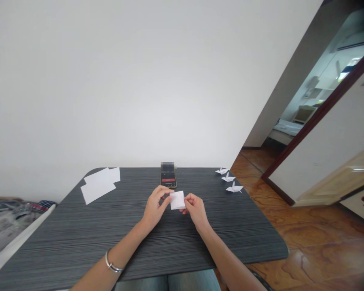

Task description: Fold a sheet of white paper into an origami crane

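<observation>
A small folded square of white paper (177,200) is held just above the dark striped table (79,238), near its middle. My left hand (155,207) pinches the paper's left edge with closed fingers. My right hand (195,208) pinches its right edge the same way. A silver bracelet (112,264) circles my left wrist.
A phone (168,179) lies just beyond my hands. Loose white sheets (100,184) sit at the table's far left. Three folded paper cranes (229,178) line the far right edge. Cloth and a bag (9,218) lie left of the table; wooden floor and a doorway are on the right.
</observation>
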Demonstrator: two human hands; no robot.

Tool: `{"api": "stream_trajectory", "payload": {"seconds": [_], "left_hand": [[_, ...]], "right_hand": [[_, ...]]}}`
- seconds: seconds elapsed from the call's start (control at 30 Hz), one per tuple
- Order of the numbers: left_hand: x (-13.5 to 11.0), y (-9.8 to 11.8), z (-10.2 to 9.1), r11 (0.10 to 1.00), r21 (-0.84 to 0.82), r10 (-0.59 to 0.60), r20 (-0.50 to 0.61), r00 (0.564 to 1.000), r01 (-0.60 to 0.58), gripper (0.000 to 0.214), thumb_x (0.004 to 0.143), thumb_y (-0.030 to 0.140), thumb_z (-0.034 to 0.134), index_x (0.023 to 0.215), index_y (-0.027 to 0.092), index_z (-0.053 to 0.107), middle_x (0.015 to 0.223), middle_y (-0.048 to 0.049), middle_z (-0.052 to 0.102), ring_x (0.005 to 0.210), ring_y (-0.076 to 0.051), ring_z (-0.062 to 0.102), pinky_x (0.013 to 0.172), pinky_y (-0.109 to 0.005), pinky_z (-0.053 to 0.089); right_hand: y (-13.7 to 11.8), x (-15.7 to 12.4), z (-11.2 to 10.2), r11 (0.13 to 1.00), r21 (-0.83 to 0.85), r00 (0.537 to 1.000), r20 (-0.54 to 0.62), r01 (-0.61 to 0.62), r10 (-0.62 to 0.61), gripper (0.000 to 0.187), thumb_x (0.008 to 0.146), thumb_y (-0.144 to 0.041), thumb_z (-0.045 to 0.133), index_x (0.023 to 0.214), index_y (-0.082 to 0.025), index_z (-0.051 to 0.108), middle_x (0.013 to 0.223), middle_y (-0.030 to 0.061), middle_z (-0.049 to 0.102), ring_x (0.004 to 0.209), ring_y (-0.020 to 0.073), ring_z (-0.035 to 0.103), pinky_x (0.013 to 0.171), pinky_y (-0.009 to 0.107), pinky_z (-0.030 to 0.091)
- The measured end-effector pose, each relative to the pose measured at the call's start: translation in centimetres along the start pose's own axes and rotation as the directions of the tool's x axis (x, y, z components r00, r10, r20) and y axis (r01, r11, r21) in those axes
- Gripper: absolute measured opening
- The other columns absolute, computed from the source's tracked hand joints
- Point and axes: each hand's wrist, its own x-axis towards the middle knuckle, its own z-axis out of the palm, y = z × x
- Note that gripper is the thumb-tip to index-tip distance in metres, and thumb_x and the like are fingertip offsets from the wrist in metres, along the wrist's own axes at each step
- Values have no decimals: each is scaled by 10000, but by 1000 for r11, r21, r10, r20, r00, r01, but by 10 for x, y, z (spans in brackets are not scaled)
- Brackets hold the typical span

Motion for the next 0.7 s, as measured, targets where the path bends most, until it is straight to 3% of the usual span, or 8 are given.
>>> {"api": "stream_trajectory", "payload": {"seconds": [0.17, 0.4, 0.7], "left_hand": [[-3, 4, 2, 981, 84, 167, 107, 980, -176, 355, 684, 290, 615, 1025, 210, 556, 1042, -77, 534, 986, -218, 470, 865, -371, 372], [-5, -3, 6, 977, 152, 138, 94, 986, -151, 308, 728, 182, 530, 1035, 199, 528, 1070, -81, 525, 1021, -210, 471, 889, -372, 381], [-9, -17, 9, 955, 262, 125, 75, 989, -141, 434, 693, 63, 462, 1110, 182, 467, 1095, -79, 539, 1026, -196, 488, 896, -366, 396]], "right_hand": [[-2, 0, 0, 999, 41, 999, -32, 30, -29, 172, 672, -290, 564, 595, -175, 463, 462, -39, 563, 383, 100, 526, 378, 197, 420], [-1, -2, 4, 999, 45, 1000, -10, 18, -18, 193, 655, -322, 587, 613, -176, 468, 503, -18, 600, 472, 147, 598, 417, 228, 471], [-3, -9, 14, 999, -45, 996, 88, 9, -5, 162, 668, -238, 567, 575, -181, 446, 510, -4, 613, 446, 141, 583, 428, 236, 470]]}}
